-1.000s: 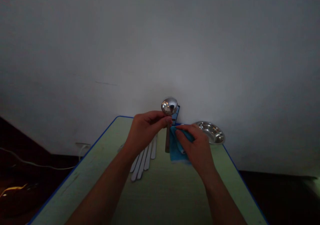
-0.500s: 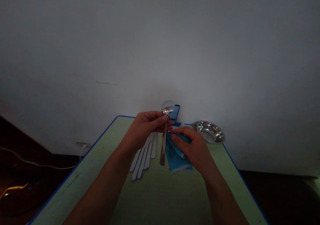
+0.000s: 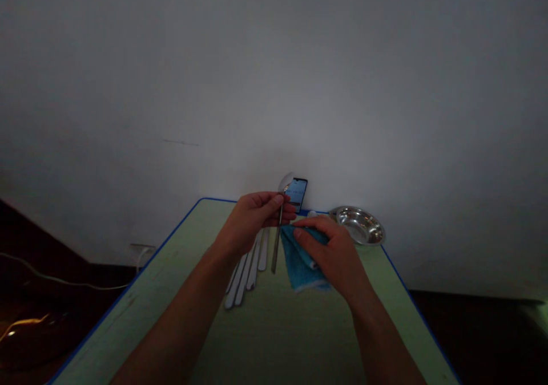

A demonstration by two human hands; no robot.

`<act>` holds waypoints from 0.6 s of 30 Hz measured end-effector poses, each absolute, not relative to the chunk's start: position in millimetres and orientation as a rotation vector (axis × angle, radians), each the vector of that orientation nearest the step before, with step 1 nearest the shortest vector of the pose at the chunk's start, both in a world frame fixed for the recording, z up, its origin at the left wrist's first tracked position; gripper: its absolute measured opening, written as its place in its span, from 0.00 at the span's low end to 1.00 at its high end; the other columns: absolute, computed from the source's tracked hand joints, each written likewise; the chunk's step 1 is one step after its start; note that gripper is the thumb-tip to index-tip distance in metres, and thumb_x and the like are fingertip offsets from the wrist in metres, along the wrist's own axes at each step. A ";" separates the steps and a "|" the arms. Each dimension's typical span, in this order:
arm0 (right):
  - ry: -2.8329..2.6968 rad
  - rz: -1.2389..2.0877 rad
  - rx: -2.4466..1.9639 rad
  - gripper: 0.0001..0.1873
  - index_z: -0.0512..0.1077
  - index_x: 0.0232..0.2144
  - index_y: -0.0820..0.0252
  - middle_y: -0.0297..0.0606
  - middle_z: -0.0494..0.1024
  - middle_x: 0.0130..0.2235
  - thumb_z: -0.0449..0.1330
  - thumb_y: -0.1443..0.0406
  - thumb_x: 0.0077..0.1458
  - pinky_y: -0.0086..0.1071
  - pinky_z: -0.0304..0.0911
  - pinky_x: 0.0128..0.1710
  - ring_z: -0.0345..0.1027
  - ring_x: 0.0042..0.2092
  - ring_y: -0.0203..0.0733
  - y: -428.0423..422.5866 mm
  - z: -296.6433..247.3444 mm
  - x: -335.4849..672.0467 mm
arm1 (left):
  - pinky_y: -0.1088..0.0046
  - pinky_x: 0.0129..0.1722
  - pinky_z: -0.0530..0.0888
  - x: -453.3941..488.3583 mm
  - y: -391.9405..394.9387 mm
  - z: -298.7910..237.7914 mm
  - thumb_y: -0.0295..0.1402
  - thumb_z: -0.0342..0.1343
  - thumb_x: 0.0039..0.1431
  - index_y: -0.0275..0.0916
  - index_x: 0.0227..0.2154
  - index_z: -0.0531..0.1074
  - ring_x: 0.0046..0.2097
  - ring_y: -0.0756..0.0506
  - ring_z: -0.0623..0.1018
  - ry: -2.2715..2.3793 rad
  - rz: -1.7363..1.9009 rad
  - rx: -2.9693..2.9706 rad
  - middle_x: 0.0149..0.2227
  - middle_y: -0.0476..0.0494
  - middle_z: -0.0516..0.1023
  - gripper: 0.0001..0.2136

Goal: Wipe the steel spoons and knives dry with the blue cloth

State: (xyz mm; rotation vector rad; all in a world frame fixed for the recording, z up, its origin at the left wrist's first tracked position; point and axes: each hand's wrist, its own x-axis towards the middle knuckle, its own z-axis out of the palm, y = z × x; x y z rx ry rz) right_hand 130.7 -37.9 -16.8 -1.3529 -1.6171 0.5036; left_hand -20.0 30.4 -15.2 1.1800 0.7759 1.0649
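Between thumb and fingers, my left hand (image 3: 261,211) pinches a metal spoon (image 3: 276,254) near its bowl. The spoon's bowl points up toward the wall and its handle hangs down over the table, seen nearly edge-on. My right hand (image 3: 323,239) is closed on a blue cloth (image 3: 302,268) just right of the spoon; the cloth's corner comes close to the handle, and I cannot tell if they touch. Below my left wrist lie several metal utensil handles (image 3: 244,276), fanned out on the table; their far ends are hidden behind my left hand.
A shiny metal bowl (image 3: 363,225) stands at the table's back right corner. A phone (image 3: 298,194) with a lit screen leans against the wall (image 3: 274,88) behind my hands. The pale green table (image 3: 274,339) has a blue edge. A white cable (image 3: 85,285) runs at the left.
My left hand has turned the spoon, so its handle now shows thin and edge-on and its bowl is angled differently. The cloth has shifted slightly left toward the handle.
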 end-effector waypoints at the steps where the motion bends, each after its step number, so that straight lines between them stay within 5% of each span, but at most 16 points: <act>1: -1.614 0.496 -1.349 0.06 0.76 0.33 0.55 0.34 0.77 0.37 0.60 0.66 0.51 0.36 0.61 0.44 0.69 0.41 0.38 -38.1 -16.7 130.7 | 0.71 0.36 0.74 -19.9 30.6 -16.0 0.36 0.58 0.52 0.34 0.32 0.74 0.32 0.48 0.78 0.775 1.060 1.184 0.30 0.43 0.80 0.09; 18: -1.589 -0.093 -1.287 0.09 0.73 0.38 0.54 0.35 0.70 0.33 0.56 0.66 0.55 0.35 0.63 0.36 0.66 0.35 0.38 -42.4 -17.0 129.1 | 0.69 0.35 0.75 -18.0 27.0 -13.7 0.36 0.63 0.47 0.35 0.29 0.77 0.32 0.49 0.76 0.652 0.968 1.073 0.30 0.44 0.79 0.09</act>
